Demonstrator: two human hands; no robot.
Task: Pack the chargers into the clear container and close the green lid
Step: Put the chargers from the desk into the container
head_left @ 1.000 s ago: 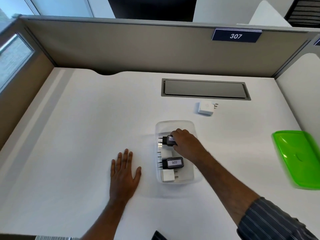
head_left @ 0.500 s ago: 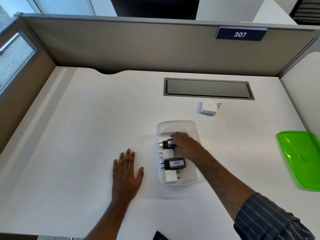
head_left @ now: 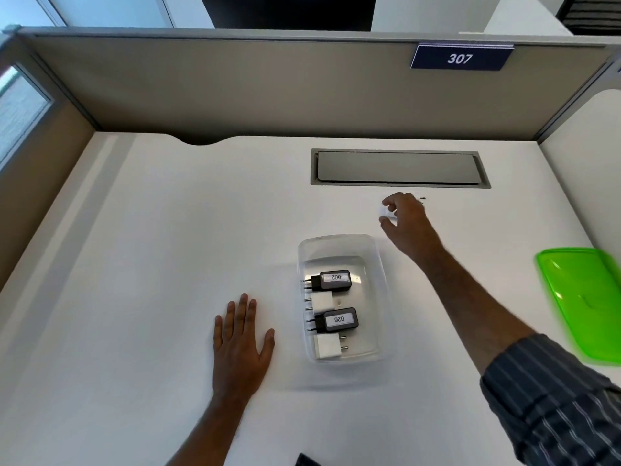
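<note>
The clear container (head_left: 379, 264) stands on the white desk in front of me. Several chargers lie inside it: a black one labelled 002 (head_left: 335, 280), a black one labelled 026 (head_left: 338, 320) and two white ones (head_left: 327, 346). Beyond the container's far right corner, my right hand (head_left: 405, 218) curls over a white charger (head_left: 387, 213) that sits on the desk. Thumb and fingers pinch its sides, and its prongs stick out past the hand. My left hand (head_left: 242, 334) rests flat on the desk left of the container, fingers spread. The green lid (head_left: 588, 304) lies at the right edge.
A grey cable hatch (head_left: 398, 168) is set into the desk just behind the white charger. Beige partition walls close off the back and both sides, with a sign reading 307 (head_left: 460, 58). A dark object (head_left: 307, 460) pokes in at the bottom edge.
My right hand left the black 002 charger in the container and reached up and right onto the white charger. The left hand stayed put.
</note>
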